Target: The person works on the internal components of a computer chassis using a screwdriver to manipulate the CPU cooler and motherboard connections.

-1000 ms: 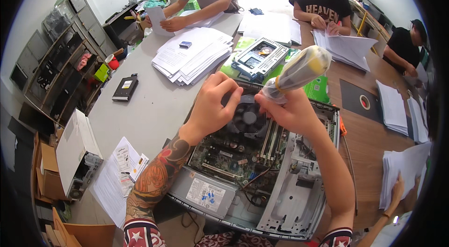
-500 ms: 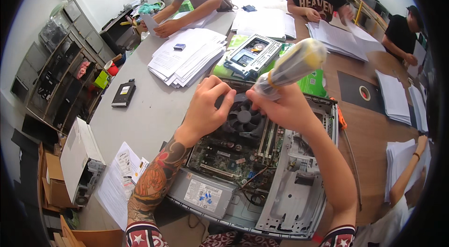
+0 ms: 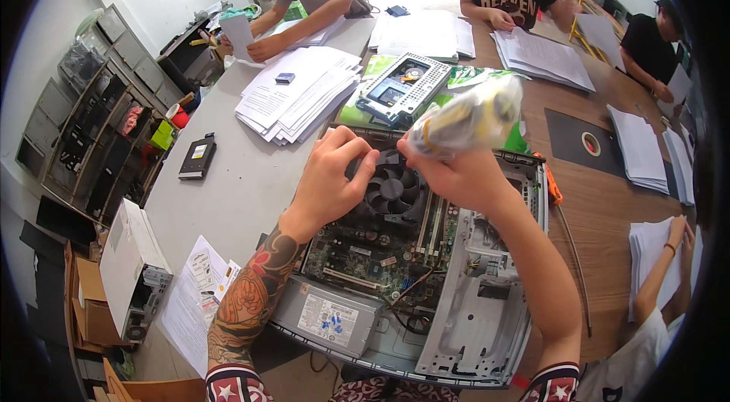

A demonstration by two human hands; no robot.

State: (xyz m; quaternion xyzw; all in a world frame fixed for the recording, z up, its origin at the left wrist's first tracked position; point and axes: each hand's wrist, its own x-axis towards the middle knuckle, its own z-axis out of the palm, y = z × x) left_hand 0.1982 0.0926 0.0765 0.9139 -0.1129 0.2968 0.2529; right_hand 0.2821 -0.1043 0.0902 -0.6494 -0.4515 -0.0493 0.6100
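Note:
An opened desktop computer (image 3: 483, 326) lies in front of me, with its circuit board (image 3: 365, 261) and power supply (image 3: 334, 314) showing. A black cooling fan (image 3: 392, 189) sits on the board between my hands. My right hand (image 3: 460, 177) grips a yellow-and-black tool wrapped in clear plastic (image 3: 468, 122), tilted up to the right over the case's far edge and blurred by motion; its lower end is hidden by the fingers. My left hand (image 3: 331, 177) is curled at the fan's far left, thumb and fingers closed; what they hold, if anything, is hidden.
Beyond the case lies a metal drive bracket (image 3: 403, 90). A long screwdriver with an orange handle (image 3: 553, 185) lies right of the case. To the left are a black drive (image 3: 198, 157), paper stacks (image 3: 300, 90) and a white computer case (image 3: 133, 265). Other people handle papers around the table.
The wrapped tool has swung slightly and is more blurred, while both my hands stay at the fan. The view has shifted slightly. Across the table, people have moved their papers.

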